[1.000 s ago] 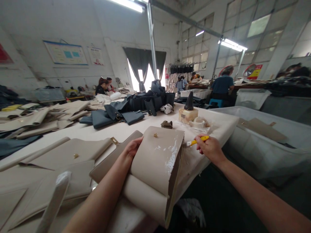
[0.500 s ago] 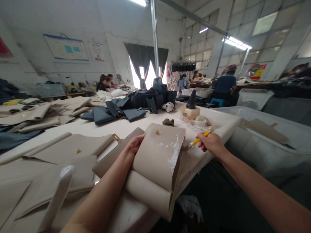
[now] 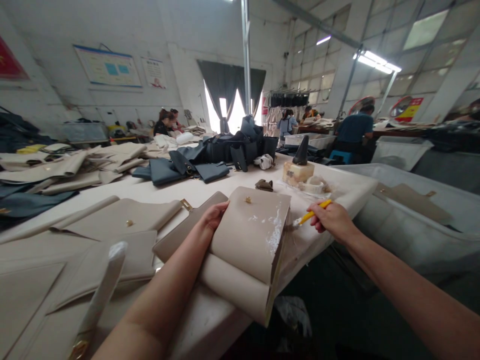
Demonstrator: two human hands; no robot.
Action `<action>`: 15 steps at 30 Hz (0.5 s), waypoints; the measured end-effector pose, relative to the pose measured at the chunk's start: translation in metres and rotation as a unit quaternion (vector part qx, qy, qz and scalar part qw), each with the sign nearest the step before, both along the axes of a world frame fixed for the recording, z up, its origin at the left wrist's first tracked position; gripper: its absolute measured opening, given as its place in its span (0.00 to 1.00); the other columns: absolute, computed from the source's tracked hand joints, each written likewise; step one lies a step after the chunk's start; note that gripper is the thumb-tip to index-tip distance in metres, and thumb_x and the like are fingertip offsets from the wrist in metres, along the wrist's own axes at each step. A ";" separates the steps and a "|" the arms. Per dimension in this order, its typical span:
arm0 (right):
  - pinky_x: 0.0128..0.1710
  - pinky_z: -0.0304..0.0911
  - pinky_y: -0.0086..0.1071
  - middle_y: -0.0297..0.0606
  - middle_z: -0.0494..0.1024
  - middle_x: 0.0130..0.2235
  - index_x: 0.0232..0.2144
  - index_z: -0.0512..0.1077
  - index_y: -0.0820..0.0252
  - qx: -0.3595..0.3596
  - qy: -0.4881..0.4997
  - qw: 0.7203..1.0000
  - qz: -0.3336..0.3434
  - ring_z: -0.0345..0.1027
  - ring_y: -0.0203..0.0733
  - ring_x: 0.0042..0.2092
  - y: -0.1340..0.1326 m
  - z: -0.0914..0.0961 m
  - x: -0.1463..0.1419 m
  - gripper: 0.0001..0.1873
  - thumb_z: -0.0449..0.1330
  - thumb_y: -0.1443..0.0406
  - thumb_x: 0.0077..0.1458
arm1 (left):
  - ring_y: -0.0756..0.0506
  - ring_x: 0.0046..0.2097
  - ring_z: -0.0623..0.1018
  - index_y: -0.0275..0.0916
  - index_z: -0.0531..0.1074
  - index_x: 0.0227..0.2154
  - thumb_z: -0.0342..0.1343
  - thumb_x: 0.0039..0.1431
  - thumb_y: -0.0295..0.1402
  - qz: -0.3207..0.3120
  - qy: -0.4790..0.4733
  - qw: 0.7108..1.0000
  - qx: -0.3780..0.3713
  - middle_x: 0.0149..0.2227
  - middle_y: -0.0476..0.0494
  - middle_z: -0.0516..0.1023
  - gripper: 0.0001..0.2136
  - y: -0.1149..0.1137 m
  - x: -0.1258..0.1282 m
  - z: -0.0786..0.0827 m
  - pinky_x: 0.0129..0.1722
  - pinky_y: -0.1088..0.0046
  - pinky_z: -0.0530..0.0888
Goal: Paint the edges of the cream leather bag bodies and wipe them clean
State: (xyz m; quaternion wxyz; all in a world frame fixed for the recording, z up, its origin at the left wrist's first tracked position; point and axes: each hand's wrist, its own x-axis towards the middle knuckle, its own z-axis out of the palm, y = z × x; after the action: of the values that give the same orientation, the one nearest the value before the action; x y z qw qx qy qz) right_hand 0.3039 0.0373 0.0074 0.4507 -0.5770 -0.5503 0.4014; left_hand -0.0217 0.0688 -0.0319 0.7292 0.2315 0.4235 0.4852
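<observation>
My left hand [image 3: 216, 216] grips the left edge of a beige leather bag piece [image 3: 240, 235], its fingers partly hidden behind it. Near the top of this piece sits a small gold clasp [image 3: 248, 200]. White, glue-like smears [image 3: 275, 232] run along its right side. Closed around the yellow handle of a brush [image 3: 312, 212], my right hand [image 3: 332, 220] is just right of the piece. The brush tip points left at the piece's right edge; I cannot tell whether they touch. Another beige bag part [image 3: 187, 225] lies behind my left wrist.
On the white table [image 3: 258, 177] stand a stained block with a dark cone [image 3: 301, 152] and a roll of tape [image 3: 315, 184]. Dark blue bag parts [image 3: 213, 171] and beige pieces [image 3: 93, 165] are piled behind and left. A white bin [image 3: 405, 235] is at right. Co-workers sit farther back.
The whole view has shifted slightly, so things appear a little farther right. Both hands keep their holds, and the brush stays beside the bag piece's right edge.
</observation>
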 end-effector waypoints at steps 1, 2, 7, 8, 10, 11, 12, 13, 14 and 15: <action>0.10 0.57 0.22 0.34 0.70 0.14 0.26 0.69 0.64 -0.010 0.002 1.000 0.013 0.59 0.32 0.13 -0.006 0.001 0.000 0.08 0.52 0.69 0.54 | 0.45 0.23 0.78 0.28 0.74 0.40 0.46 0.63 0.28 0.004 0.001 1.000 0.003 0.23 0.41 0.79 0.12 0.000 0.000 0.000 0.28 0.70 0.76; 0.09 0.56 0.21 0.34 0.70 0.14 0.26 0.69 0.64 -0.021 0.003 0.999 0.028 0.59 0.32 0.12 -0.012 0.002 -0.001 0.08 0.52 0.69 0.54 | 0.45 0.22 0.78 0.29 0.74 0.39 0.46 0.63 0.27 0.009 0.002 1.000 0.006 0.22 0.42 0.79 0.11 0.001 0.000 0.000 0.27 0.71 0.76; 0.09 0.56 0.21 0.34 0.70 0.14 0.25 0.70 0.64 -0.024 -0.005 0.998 0.059 0.59 0.32 0.12 -0.022 0.007 -0.005 0.08 0.53 0.67 0.54 | 0.47 0.21 0.77 0.29 0.74 0.37 0.47 0.63 0.27 0.020 -0.005 1.000 0.005 0.21 0.43 0.78 0.10 0.003 0.000 -0.002 0.25 0.73 0.75; 0.10 0.57 0.22 0.34 0.70 0.15 0.25 0.70 0.64 -0.014 -0.008 0.999 0.045 0.59 0.33 0.12 -0.017 0.007 -0.006 0.08 0.54 0.68 0.54 | 0.47 0.21 0.77 0.29 0.74 0.37 0.47 0.63 0.27 0.021 -0.005 1.000 0.004 0.21 0.44 0.78 0.10 0.003 0.000 -0.002 0.25 0.73 0.75; 0.10 0.59 0.22 0.34 0.70 0.15 0.25 0.70 0.64 0.007 -0.012 1.000 0.007 0.61 0.33 0.13 -0.002 0.005 -0.007 0.08 0.53 0.69 0.54 | 0.47 0.20 0.77 0.30 0.74 0.37 0.47 0.63 0.26 0.023 -0.004 1.000 0.004 0.20 0.45 0.77 0.10 0.002 0.000 -0.001 0.25 0.73 0.75; 0.11 0.60 0.22 0.33 0.70 0.15 0.25 0.70 0.64 0.015 -0.013 1.000 -0.010 0.61 0.33 0.13 0.006 0.004 -0.007 0.08 0.53 0.69 0.54 | 0.47 0.20 0.76 0.30 0.73 0.37 0.47 0.63 0.26 0.024 -0.003 1.000 0.005 0.19 0.45 0.77 0.10 0.001 0.000 0.000 0.24 0.74 0.74; 0.11 0.60 0.21 0.33 0.70 0.14 0.24 0.69 0.64 0.021 -0.014 0.999 -0.025 0.61 0.33 0.13 0.013 0.003 -0.006 0.08 0.53 0.69 0.54 | 0.47 0.20 0.76 0.30 0.73 0.37 0.47 0.62 0.26 0.023 -0.003 1.000 0.006 0.19 0.46 0.77 0.10 0.001 0.001 0.000 0.25 0.74 0.74; 0.11 0.60 0.21 0.33 0.70 0.14 0.24 0.69 0.63 0.024 -0.016 0.999 -0.035 0.61 0.33 0.13 0.018 0.001 -0.006 0.08 0.53 0.70 0.53 | 0.47 0.20 0.76 0.30 0.74 0.38 0.48 0.62 0.26 0.022 -0.002 1.000 0.006 0.20 0.45 0.77 0.10 0.001 0.001 0.001 0.25 0.74 0.74; 0.11 0.60 0.21 0.33 0.70 0.14 0.24 0.69 0.64 0.024 -0.017 0.999 -0.039 0.61 0.33 0.13 0.020 0.000 -0.005 0.08 0.53 0.70 0.53 | 0.47 0.20 0.77 0.29 0.74 0.38 0.47 0.62 0.26 0.020 -0.002 1.000 0.006 0.20 0.45 0.78 0.10 0.000 0.001 0.001 0.26 0.73 0.75; 0.11 0.60 0.22 0.33 0.70 0.14 0.24 0.69 0.64 0.021 -0.018 0.999 -0.038 0.61 0.33 0.13 0.019 0.000 -0.004 0.08 0.53 0.70 0.53 | 0.47 0.21 0.77 0.29 0.74 0.39 0.47 0.63 0.26 0.019 -0.002 1.000 0.005 0.21 0.44 0.78 0.10 0.000 0.000 0.001 0.26 0.73 0.75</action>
State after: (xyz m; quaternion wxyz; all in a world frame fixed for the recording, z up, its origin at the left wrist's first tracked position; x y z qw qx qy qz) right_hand 0.2995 0.0561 0.0069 0.4674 -0.5950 -0.5446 0.3619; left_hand -0.0212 0.0692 -0.0309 0.7192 0.2262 0.4237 0.5021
